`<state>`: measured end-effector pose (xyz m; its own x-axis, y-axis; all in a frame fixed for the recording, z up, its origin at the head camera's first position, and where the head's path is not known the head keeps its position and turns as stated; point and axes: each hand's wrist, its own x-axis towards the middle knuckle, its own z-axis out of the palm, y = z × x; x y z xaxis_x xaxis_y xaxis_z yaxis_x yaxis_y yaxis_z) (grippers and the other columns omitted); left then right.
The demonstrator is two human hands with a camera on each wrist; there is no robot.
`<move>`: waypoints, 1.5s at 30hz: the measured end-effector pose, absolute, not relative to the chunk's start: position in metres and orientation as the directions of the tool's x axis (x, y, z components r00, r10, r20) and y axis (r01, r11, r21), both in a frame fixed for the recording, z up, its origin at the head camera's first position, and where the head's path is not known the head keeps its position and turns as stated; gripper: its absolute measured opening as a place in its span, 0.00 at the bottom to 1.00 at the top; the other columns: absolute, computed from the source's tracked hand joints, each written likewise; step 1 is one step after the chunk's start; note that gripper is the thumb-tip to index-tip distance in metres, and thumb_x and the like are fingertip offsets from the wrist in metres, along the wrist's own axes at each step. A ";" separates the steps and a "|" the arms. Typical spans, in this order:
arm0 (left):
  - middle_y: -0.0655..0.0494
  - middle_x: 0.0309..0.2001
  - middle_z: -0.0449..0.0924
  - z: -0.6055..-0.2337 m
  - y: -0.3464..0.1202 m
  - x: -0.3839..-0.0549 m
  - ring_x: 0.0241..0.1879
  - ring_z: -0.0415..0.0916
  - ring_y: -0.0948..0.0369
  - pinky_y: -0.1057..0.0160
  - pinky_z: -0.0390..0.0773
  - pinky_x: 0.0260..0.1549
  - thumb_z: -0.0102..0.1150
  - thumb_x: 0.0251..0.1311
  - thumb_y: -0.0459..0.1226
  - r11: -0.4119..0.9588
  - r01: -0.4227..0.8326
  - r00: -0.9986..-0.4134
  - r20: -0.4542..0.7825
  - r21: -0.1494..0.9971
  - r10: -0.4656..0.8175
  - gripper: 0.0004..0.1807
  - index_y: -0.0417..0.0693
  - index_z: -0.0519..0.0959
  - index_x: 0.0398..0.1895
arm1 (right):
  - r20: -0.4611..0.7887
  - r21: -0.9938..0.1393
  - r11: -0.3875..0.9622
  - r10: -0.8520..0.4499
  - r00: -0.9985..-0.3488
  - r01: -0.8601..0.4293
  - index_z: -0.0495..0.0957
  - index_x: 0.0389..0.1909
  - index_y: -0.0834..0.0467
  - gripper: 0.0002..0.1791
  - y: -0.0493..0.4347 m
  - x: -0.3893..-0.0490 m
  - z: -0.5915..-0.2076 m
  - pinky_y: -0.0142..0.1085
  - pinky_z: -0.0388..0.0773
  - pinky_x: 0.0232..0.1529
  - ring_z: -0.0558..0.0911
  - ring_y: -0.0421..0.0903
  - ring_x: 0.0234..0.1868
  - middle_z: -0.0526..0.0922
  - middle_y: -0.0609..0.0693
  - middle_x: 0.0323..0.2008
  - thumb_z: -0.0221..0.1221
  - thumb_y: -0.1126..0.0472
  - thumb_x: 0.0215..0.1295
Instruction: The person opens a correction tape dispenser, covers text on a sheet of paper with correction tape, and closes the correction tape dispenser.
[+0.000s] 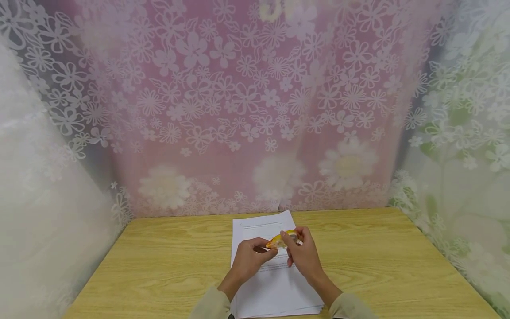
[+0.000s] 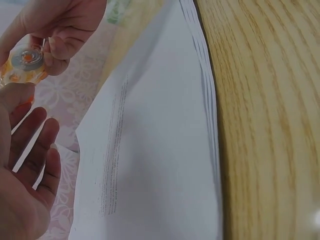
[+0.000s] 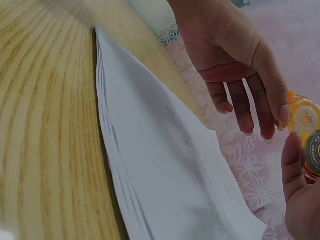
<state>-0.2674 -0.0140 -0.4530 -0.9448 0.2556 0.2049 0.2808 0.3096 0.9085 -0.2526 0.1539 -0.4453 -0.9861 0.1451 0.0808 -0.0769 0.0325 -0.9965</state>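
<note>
An orange-yellow translucent correction tape (image 1: 280,240) is held up above a stack of printed paper (image 1: 275,290). My left hand (image 1: 248,260) pinches its narrow left end between thumb and forefinger, with the other fingers loosely spread. On the opposite end, my right hand (image 1: 306,259) grips the body between thumb and fingers. Round reels show through the casing of the correction tape (image 3: 305,117) in the right wrist view. Fingertips cover part of both ends, and the left wrist view cuts off one side of the correction tape (image 2: 24,62).
The several sheets lie slightly uneven on a wood-grain table (image 1: 179,261). Lines of print cross the upper part of the top sheet. A pink flowered curtain (image 1: 247,110) hangs behind the table, with pale flowered sheeting (image 1: 458,177) along the sides.
</note>
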 end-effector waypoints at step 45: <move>0.46 0.31 0.84 -0.449 -0.035 -0.252 0.28 0.83 0.55 0.64 0.81 0.30 0.67 0.55 0.28 0.142 0.211 -0.926 0.152 0.967 0.345 0.06 0.35 0.83 0.35 | 0.099 -0.995 0.008 0.244 -0.965 -0.100 0.63 0.47 0.60 0.26 0.140 -0.239 -0.462 0.29 0.64 0.12 0.66 0.41 0.15 0.70 0.55 0.34 0.66 0.51 0.60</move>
<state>-0.2522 -0.0350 -0.4487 -0.9263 0.3449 0.1516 0.2111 0.1421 0.9671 -0.2395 0.1401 -0.4625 -0.9647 0.2440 0.0991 -0.1003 0.0075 -0.9949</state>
